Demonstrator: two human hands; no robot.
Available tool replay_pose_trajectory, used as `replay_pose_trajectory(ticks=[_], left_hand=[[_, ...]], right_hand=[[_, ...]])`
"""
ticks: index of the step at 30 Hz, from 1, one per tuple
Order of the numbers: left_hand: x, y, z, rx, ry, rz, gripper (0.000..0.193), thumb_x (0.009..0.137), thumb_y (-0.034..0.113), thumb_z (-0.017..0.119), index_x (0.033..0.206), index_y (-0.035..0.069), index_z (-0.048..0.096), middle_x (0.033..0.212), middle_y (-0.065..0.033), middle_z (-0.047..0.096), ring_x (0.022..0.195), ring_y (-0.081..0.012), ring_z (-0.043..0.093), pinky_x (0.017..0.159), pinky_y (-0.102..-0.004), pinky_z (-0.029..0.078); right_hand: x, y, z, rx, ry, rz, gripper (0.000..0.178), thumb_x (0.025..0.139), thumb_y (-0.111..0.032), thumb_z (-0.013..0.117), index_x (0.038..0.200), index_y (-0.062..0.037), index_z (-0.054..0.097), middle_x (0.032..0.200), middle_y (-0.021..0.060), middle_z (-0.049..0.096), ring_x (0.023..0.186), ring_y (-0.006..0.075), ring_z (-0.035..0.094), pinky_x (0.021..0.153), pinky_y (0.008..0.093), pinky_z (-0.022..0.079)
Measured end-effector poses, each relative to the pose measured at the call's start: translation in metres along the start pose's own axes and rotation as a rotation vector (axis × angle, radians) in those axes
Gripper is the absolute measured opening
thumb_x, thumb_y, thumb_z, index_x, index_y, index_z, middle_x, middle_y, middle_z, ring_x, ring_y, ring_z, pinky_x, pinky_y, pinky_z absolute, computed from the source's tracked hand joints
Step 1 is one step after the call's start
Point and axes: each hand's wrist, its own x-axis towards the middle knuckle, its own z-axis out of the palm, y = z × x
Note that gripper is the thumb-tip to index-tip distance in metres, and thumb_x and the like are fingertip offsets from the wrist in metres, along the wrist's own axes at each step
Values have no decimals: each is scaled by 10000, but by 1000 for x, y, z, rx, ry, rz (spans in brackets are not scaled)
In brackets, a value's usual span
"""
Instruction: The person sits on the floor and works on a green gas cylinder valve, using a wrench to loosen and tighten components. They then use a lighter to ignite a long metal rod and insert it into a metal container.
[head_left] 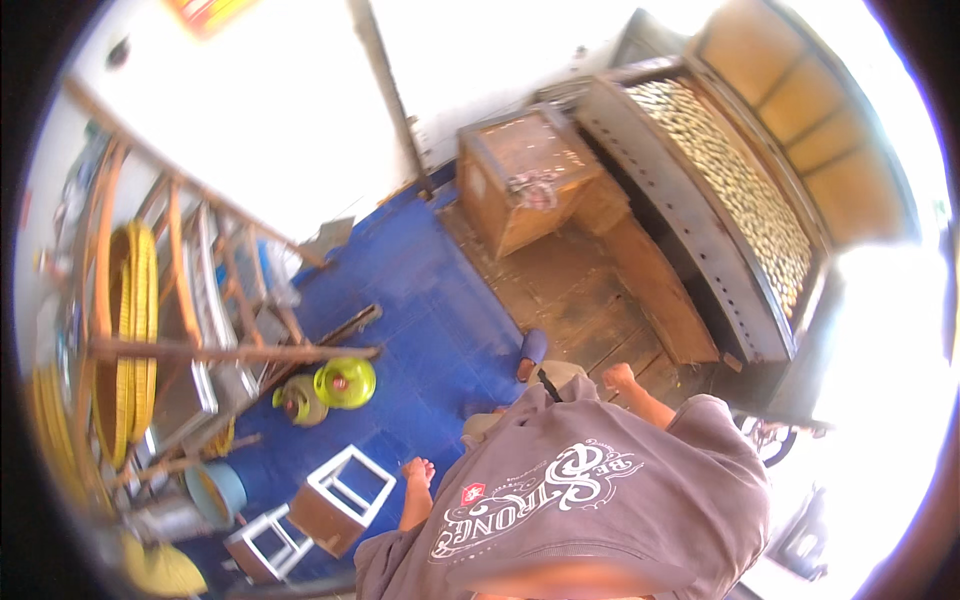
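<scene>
My left hand (418, 468) hangs beside my body with its fingers loosely curled, and nothing shows in it. Nearest to it is a stool (345, 497) with a white frame and brown sides, just to its left and apart from it. On the other side, my right hand (620, 378) hangs in a loose fist over the wooden floor (560, 300), and no object shows in it. Ahead of that hand stands a long metal trough (690, 225) with many small, pale yellow rounded pieces (735, 180) in its top. Neither hand touches anything around it.
A wooden box (525, 175) with a crumpled cloth stands ahead. Green gas cylinders (345, 383) sit on the blue floor (400, 280) at left, near a wooden rack (230, 352) with round yellow trays (130, 340). A blue bucket (215, 493) and a second stool (268, 545) are lower left.
</scene>
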Motion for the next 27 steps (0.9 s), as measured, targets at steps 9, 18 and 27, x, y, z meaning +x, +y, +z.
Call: replay_pose_trajectory(ticks=[9,18,27], left_hand=[[-42,187,326,567,-297,468,155,913,188,600,983,57,641,803,-73,668,640,-157,639,532,-295,511],[-147,257,652,1232,-406,1131,280,787,215,664,1016,59,702,1065,-173,703,1068,-320,646,947,-430,486],[-192,297,796,1640,-8,1140,1120,768,418,791,1575,327,21,1646,-135,86,1472,-404,197,1144,-583,262]], right_hand=[[-86,52,-10,944,231,534,163,799,-204,711,891,-76,754,745,56,719,610,150,658,549,308,520],[-147,63,-24,1297,576,654,209,812,-214,699,882,-22,745,737,67,709,657,149,668,631,303,534],[-178,7,20,1450,571,1121,185,807,-207,703,864,-37,745,751,79,718,654,167,676,586,317,521]])
